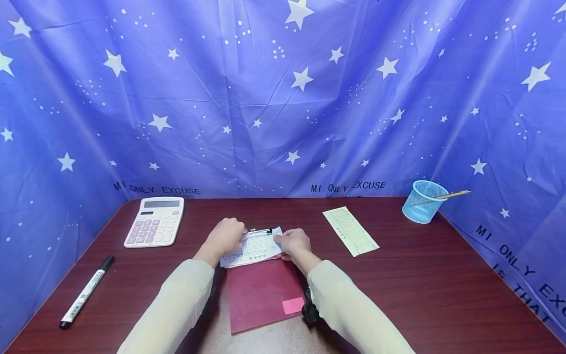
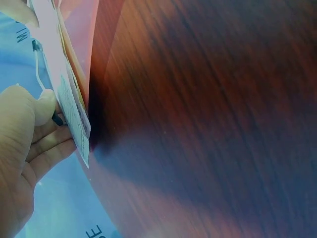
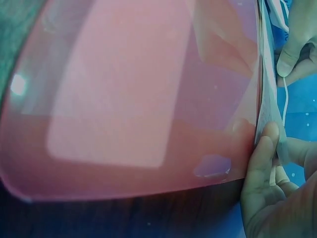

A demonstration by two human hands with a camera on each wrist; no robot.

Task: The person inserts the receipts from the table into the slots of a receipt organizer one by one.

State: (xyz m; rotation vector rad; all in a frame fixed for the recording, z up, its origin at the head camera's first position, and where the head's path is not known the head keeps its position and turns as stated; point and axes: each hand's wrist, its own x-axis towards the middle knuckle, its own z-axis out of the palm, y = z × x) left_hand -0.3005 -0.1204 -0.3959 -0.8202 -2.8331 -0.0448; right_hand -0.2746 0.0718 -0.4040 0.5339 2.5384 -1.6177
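A red folder (image 1: 265,295) with a pink label lies on the table, and printed white slips (image 1: 256,247) are at its top edge. A black-and-white fastener (image 1: 268,231) runs along the slips' far edge. My left hand (image 1: 226,239) pinches the fastener's left end; in the left wrist view the thumb and fingers of that hand (image 2: 25,144) hold a small black piece beside the papers. My right hand (image 1: 295,244) grips the right side of the slips, thumb on top; in the right wrist view its fingers (image 3: 267,144) pinch the paper edges together with the folder.
A calculator (image 1: 155,222) stands at the back left, with a black-capped marker (image 1: 87,291) nearer the front. Right of the hands lies a yellow printed slip (image 1: 351,231). A blue mesh cup (image 1: 423,202) holding a pencil (image 1: 455,194) is at the back right.
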